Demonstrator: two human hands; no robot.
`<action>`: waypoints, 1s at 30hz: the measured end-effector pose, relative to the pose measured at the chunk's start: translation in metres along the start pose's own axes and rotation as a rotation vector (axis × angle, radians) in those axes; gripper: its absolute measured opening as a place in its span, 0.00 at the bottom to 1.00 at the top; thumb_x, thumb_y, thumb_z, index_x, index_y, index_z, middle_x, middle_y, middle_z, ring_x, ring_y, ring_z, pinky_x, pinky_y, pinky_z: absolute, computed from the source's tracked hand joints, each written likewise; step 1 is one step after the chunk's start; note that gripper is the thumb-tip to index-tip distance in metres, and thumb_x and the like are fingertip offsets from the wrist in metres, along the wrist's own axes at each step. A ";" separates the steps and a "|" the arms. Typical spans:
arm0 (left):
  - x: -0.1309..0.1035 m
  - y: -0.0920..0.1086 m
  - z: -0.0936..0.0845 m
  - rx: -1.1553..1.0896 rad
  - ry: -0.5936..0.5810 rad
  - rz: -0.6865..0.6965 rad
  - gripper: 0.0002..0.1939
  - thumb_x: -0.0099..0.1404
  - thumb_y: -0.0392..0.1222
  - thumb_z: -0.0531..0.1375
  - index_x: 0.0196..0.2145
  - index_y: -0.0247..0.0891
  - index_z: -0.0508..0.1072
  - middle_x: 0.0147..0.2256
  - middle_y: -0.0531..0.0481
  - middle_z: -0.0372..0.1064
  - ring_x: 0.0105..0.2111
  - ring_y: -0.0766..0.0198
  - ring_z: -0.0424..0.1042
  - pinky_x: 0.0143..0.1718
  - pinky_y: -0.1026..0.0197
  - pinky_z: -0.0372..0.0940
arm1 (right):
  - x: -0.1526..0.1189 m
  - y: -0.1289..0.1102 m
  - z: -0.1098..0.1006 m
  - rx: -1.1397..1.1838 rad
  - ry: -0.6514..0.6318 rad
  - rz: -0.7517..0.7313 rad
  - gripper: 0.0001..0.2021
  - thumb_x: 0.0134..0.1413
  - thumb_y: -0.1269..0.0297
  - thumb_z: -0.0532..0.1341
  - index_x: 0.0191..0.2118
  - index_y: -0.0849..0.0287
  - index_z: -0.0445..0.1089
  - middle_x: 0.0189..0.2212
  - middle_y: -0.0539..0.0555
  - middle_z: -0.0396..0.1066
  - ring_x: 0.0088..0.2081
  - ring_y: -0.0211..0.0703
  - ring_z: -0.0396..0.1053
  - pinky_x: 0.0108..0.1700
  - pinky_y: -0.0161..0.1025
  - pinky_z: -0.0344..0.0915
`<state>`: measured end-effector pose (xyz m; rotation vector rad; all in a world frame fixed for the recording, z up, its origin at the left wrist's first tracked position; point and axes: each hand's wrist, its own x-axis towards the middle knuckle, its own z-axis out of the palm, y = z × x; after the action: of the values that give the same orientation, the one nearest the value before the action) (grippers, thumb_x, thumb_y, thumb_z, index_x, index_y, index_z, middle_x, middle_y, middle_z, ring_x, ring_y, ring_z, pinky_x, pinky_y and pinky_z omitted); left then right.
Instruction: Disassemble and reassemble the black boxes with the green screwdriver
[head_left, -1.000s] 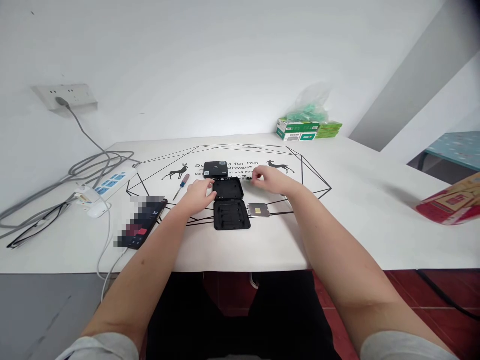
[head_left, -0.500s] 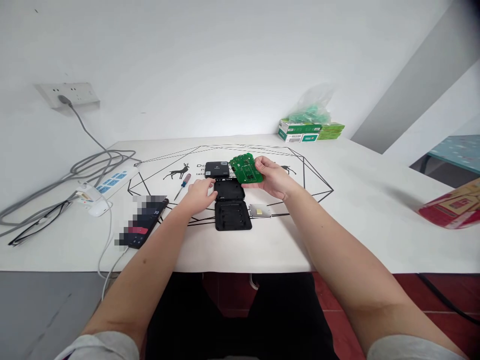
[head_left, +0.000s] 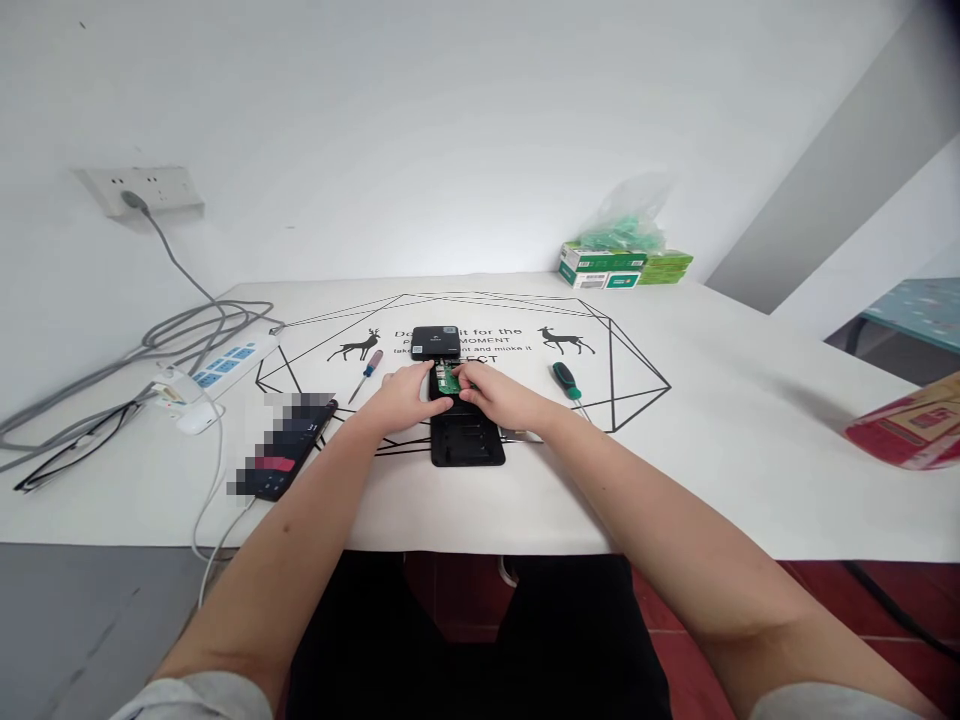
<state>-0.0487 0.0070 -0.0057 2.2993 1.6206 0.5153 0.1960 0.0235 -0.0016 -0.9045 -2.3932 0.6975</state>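
The green circuit board [head_left: 448,380] lies in an open black case half near the middle of the table. My left hand [head_left: 405,398] grips the left side of that case, thumb along its near edge. From the right, my right hand [head_left: 499,392] has its fingers bent together on the board. A black case cover [head_left: 467,442] lies just nearer to me, its inner side up. Behind the board is a closed black box [head_left: 436,341]. A metal plate [head_left: 520,436] shows partly below my right wrist.
A red-handled screwdriver [head_left: 367,374] lies left and a green-handled one [head_left: 567,381] right. A phone [head_left: 294,450], power strip [head_left: 236,362] and cables are at the left. Green boxes [head_left: 604,265] stand at the back right; a red package [head_left: 911,425] sits far right.
My right hand has brought the board down and left into the case half. The green-handled screwdriver has come into view. My left hand has shifted slightly right, its thumb now at the case's near edge.
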 end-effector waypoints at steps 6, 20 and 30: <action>0.002 0.000 -0.001 0.013 -0.020 0.035 0.35 0.73 0.62 0.61 0.69 0.39 0.70 0.69 0.36 0.70 0.69 0.38 0.68 0.71 0.37 0.59 | 0.000 -0.004 0.000 -0.052 -0.021 -0.003 0.08 0.71 0.65 0.52 0.36 0.51 0.55 0.44 0.58 0.70 0.45 0.52 0.65 0.52 0.50 0.66; 0.004 -0.005 -0.001 -0.087 -0.002 0.107 0.24 0.68 0.52 0.67 0.58 0.40 0.79 0.58 0.41 0.79 0.60 0.44 0.77 0.65 0.45 0.69 | 0.001 -0.001 0.003 -0.127 -0.038 0.028 0.02 0.71 0.64 0.59 0.43 0.55 0.66 0.53 0.62 0.71 0.57 0.56 0.68 0.62 0.53 0.67; 0.002 -0.001 -0.003 -0.120 0.021 0.040 0.23 0.67 0.51 0.68 0.56 0.39 0.80 0.58 0.41 0.79 0.58 0.44 0.77 0.63 0.46 0.71 | 0.000 -0.004 -0.026 -0.261 -0.041 0.528 0.23 0.61 0.45 0.73 0.48 0.60 0.77 0.45 0.62 0.82 0.43 0.53 0.78 0.43 0.41 0.69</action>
<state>-0.0502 0.0092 -0.0034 2.2494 1.5119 0.6311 0.2093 0.0284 0.0210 -1.6810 -2.3263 0.5930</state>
